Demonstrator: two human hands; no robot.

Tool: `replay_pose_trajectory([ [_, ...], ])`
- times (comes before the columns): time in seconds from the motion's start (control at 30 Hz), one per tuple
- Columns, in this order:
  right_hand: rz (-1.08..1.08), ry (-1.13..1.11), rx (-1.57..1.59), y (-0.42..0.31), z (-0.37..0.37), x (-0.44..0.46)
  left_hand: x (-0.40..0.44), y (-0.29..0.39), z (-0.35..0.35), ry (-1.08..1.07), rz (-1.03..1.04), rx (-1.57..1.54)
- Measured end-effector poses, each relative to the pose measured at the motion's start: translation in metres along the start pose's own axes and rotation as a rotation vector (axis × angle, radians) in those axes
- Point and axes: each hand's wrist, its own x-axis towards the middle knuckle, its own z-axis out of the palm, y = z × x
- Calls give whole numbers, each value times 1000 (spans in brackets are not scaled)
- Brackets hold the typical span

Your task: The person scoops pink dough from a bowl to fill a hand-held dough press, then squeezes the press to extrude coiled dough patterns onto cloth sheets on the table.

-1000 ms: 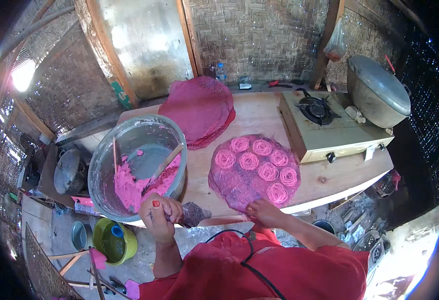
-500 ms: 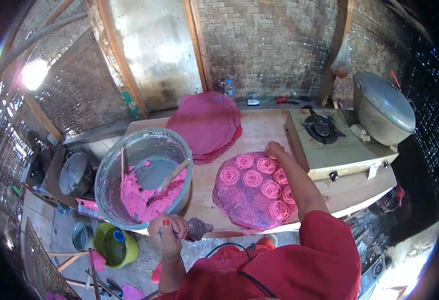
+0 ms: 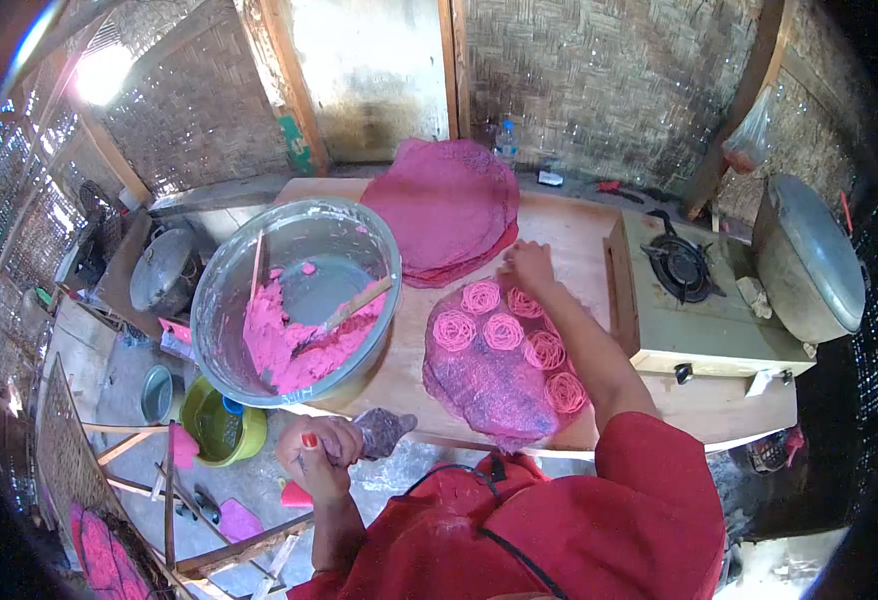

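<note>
My left hand (image 3: pixel 321 450) is closed around a dark purplish piping bag (image 3: pixel 387 432), whose narrow end points right, near the table's front edge. My right hand (image 3: pixel 528 264) reaches across to the far edge of a round purple mesh mat (image 3: pixel 489 385), with its fingers curled on that edge. Several coiled nests of pink strands (image 3: pixel 503 331) lie on the mat, mostly along its far and right sides. My right forearm covers some of them. Left of the mat, a large metal basin (image 3: pixel 214 355) holds pink dough (image 3: pixel 289 345) and a wooden-handled tool (image 3: pixel 359 304).
A stack of round pink mats (image 3: pixel 439 215) lies behind the worked mat. At right stand a gas stove (image 3: pixel 729 325) and a big lidded pot (image 3: pixel 809 260). A green tub (image 3: pixel 249 440) sits on the floor. A water bottle (image 3: pixel 506 142) stands behind the table (image 3: pixel 699 405).
My view has shifted. My right hand and the far side of the mat have moved left, closer to the stack, so the mat appears slightly turned. My left hand keeps its grip on the piping bag.
</note>
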Motion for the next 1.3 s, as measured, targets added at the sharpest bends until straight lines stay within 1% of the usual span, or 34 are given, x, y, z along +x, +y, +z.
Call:
replay_pose_trajectory([
  [0.03, -78, 145, 85, -18, -3, -4, 0, 0, 2, 5, 11, 13],
  [0.1, -161, -18, 144, -76, -32, -29, -3, -1, 3, 18, 4, 13],
  [0.17, -257, -46, 345, -133, -62, -76, -3, 2, 11, 13, 16, 41],
  [0.2, -308, -197, 317, -149, -64, -93, -4, 3, 13, -1, 39, 61],
  [0.23, -322, -178, 391, -163, -58, -115, -6, 2, 11, -1, 37, 43],
  [0.27, -324, -181, 391, -175, -60, -128, -6, 3, 11, 3, 36, 43],
  [0.33, -251, -152, 348, -197, -71, -142, -4, 4, 13, -37, 31, 39],
  [0.37, -240, -195, 294, -202, -71, -142, -4, 4, 12, -63, 32, 34],
  [0.4, -230, -190, 293, -206, -60, -142, -3, 3, 11, -74, 30, 30],
  [0.47, -231, -68, 190, -210, -30, -144, -1, 2, 9, -108, 33, 25],
  [0.5, -213, -61, 185, -213, -28, -144, 0, 5, 10, -124, 32, 28],
  [0.57, -291, -140, 89, -215, -26, -145, 1, 7, 6, -154, 27, 30],
  [0.6, -272, -136, 82, -214, -30, -147, 1, 7, 4, -168, 28, 41],
  [0.67, -354, -188, 139, -210, -38, -152, 1, 8, 1, -174, 30, 35],
  [0.7, -336, -184, 134, -208, -35, -159, 1, 10, 0, -181, 28, 22],
  [0.77, -389, 16, 174, -201, -26, -180, 1, 10, -5, -198, 35, 3],
  [0.8, -374, 16, 166, -196, -32, -187, 1, 10, -7, -209, 29, -9],
  [0.87, -403, -122, 295, -187, -56, -200, 1, 10, -9, -205, 52, -41],
  [0.9, -391, -122, 288, -178, -60, -204, 1, 9, -11, -221, 47, -58],
  [0.97, -229, -248, 465, -150, -68, -198, 3, 10, -11, -247, 56, -66],
  [1.0, 7, -182, 669, -124, -60, -188, 4, 10, -11, -263, 69, -63],
  [1.07, 166, 119, 491, -62, -73, -161, 5, 9, -11, -262, 57, -71],
  [1.1, 261, -75, 243, -22, -78, -141, 6, 9, -10, -256, 51, -70],
  [1.17, 416, 84, -17, 48, -45, -128, 8, 8, -11, -257, 36, -70],
  [1.2, 498, -11, -84, 71, -36, -123, 10, 8, -10, -253, 25, -64],
  [1.27, 641, -321, -135, 100, -13, -122, 10, 7, -11, -249, 15, -50],
  [1.3, 669, -426, -166, 112, 1, -121, 10, 7, -12, -241, -3, -30],
])
